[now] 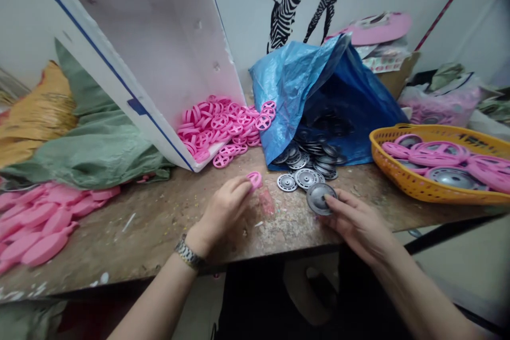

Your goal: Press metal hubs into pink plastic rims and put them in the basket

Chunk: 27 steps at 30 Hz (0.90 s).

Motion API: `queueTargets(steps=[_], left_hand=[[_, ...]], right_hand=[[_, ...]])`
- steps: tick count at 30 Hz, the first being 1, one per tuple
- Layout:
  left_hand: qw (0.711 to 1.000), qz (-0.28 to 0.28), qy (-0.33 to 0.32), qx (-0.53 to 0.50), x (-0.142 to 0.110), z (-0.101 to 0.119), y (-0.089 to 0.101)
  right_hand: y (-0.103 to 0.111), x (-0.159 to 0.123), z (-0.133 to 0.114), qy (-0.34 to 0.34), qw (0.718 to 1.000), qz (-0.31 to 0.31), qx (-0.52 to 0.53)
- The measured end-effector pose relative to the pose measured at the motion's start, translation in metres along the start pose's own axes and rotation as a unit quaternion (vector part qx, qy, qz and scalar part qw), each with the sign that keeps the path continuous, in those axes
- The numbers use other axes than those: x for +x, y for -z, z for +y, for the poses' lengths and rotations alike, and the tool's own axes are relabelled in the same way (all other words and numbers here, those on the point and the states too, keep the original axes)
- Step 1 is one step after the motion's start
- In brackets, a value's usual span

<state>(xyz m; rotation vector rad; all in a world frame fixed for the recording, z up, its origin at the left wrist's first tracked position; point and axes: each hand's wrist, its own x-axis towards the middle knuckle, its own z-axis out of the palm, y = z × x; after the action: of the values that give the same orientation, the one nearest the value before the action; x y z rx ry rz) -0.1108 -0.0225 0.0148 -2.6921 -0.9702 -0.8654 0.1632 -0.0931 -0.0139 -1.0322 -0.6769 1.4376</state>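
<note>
Between the fingertips of my left hand [227,204] is a small pink spoked ring [254,181], held just above the table. My right hand [354,220] pinches a grey plastic wheel disc [320,198] by its edge, thumb on its face. Beside that disc, more grey discs [306,177] lie at the mouth of a blue plastic bag [287,90], with others piled inside. Loose pink rings [223,122] spill from a tipped white foam box [159,37] ahead of my left hand. A few rest against the bag's side.
A yellow basket [392,170] of pink rings and grey discs stands at the right. Flat pink pieces [43,218] are heaped at the left, beside a green sack [99,133]. The worn table [159,234] ends close to my body.
</note>
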Motion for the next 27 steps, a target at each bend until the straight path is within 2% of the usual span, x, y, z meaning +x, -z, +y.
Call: queueTargets(steps=[2, 5, 9, 12, 14, 15, 16, 17, 18, 20, 22, 23, 25, 27], left_hand=[[0.998, 0.019, -0.064, -0.005, -0.003, 0.018, -0.001], [0.991, 0.008, -0.134, -0.003, -0.006, 0.040, -0.002], [0.986, -0.008, -0.163, -0.037, -0.008, 0.061, -0.003], [0.988, 0.023, -0.132, -0.079, -0.012, 0.069, -0.007], [0.990, 0.038, -0.058, -0.127, -0.015, 0.074, -0.012], [0.985, 0.040, 0.003, -0.168, -0.016, 0.076, -0.014], [0.971, 0.031, 0.074, -0.225, -0.016, 0.080, -0.016], [0.943, 0.014, 0.149, -0.296, -0.015, 0.084, -0.018], [0.901, -0.009, 0.220, -0.373, -0.014, 0.088, -0.019], [0.794, -0.050, 0.327, -0.511, -0.008, 0.097, -0.021], [0.701, -0.066, 0.384, -0.597, -0.001, 0.106, -0.021], [0.672, -0.061, 0.400, -0.621, 0.002, 0.109, -0.021], [0.641, -0.052, 0.415, -0.643, 0.005, 0.113, -0.021], [0.636, -0.054, 0.415, -0.648, 0.007, 0.114, -0.022]], right_hand=[[-0.007, -0.002, 0.000, -0.032, 0.998, -0.012, 0.043], [-0.015, -0.007, 0.004, -0.064, 0.995, -0.042, 0.067], [-0.021, -0.012, 0.009, -0.071, 0.993, -0.080, 0.049], [-0.022, -0.014, 0.010, -0.062, 0.993, -0.081, 0.052], [-0.023, -0.014, 0.010, -0.038, 0.995, -0.060, 0.065], [-0.023, -0.014, 0.010, -0.024, 0.996, -0.045, 0.070], [-0.024, -0.014, 0.009, -0.010, 0.997, -0.032, 0.075], [-0.025, -0.014, 0.008, 0.002, 0.997, -0.020, 0.078], [-0.025, -0.014, 0.008, 0.012, 0.997, -0.011, 0.079], [-0.027, -0.015, 0.007, 0.026, 0.997, -0.002, 0.074], [-0.028, -0.016, 0.008, 0.040, 0.997, -0.001, 0.061], [-0.028, -0.017, 0.008, 0.046, 0.998, -0.001, 0.048], [-0.025, -0.018, 0.010, 0.064, 0.998, -0.001, 0.007], [-0.021, -0.019, 0.011, 0.091, 0.994, -0.007, -0.056]])
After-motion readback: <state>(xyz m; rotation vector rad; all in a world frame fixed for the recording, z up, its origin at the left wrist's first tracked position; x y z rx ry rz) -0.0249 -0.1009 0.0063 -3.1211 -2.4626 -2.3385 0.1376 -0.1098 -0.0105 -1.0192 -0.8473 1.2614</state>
